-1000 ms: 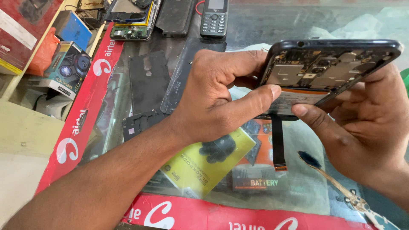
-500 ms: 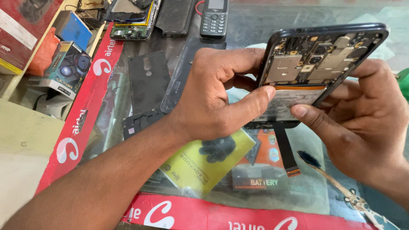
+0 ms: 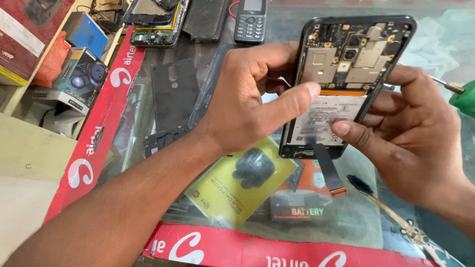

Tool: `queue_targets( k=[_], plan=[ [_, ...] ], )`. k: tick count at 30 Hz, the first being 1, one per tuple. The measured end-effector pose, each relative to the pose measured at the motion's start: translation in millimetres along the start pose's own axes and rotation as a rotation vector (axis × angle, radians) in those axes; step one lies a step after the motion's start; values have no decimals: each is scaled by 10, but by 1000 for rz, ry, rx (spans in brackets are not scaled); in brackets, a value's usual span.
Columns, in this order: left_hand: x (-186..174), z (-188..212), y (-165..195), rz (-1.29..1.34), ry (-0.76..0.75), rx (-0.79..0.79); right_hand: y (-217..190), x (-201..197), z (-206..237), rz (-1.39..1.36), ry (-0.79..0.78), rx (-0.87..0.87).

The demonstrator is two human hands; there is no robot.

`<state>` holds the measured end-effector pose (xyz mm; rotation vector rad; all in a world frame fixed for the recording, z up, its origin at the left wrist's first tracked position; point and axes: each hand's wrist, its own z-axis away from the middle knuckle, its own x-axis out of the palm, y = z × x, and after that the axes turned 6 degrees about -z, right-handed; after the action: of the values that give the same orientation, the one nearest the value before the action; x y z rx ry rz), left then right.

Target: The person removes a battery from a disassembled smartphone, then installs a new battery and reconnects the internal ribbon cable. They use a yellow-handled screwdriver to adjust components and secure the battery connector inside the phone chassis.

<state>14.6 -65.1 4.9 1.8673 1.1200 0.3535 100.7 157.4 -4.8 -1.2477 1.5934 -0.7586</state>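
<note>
The opened phone (image 3: 346, 74) is held up above the glass counter (image 3: 435, 44), at about 1 o'clock in the view. It stands nearly upright with its back off and its insides facing the person. The upper half shows metal shields, camera modules and small gold contacts inside a dark frame. The lower half is filled by a pale battery (image 3: 321, 118) with an orange strip along its top edge. A black flex ribbon (image 3: 327, 170) with an orange end dangles from the bottom, toward 6 o'clock.

The left hand (image 3: 247, 104) wraps the phone's left edge, its thumb lying across the battery's top. The right hand (image 3: 410, 133) cradles the right edge from behind, its thumb pressing the battery's lower right corner. Both hands are closed firmly on the phone.

It looks like work on the battery itself, the two thumbs feeling or pushing at it. Whatever follows calls for even, gentle pressure, keeping clear of the loose ribbon.

On the counter lie a brush (image 3: 391, 212) at 5 o'clock, a yellow packet (image 3: 242, 183) at 7 and a black back cover (image 3: 170, 94) at 9. A keypad phone (image 3: 250, 22) sits at 11, and a green-handled screwdriver (image 3: 462, 96) at 3
</note>
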Motion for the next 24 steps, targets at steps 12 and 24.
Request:
queue_targets(
  k=[12,24],
  plan=[
    [-201,-167,-398,-504,138,-35,90,-9,-82,133,-79,106],
    [-167,-130,-483,-836,18,10,-92,67,-32,497,-89,-199]
  ],
)
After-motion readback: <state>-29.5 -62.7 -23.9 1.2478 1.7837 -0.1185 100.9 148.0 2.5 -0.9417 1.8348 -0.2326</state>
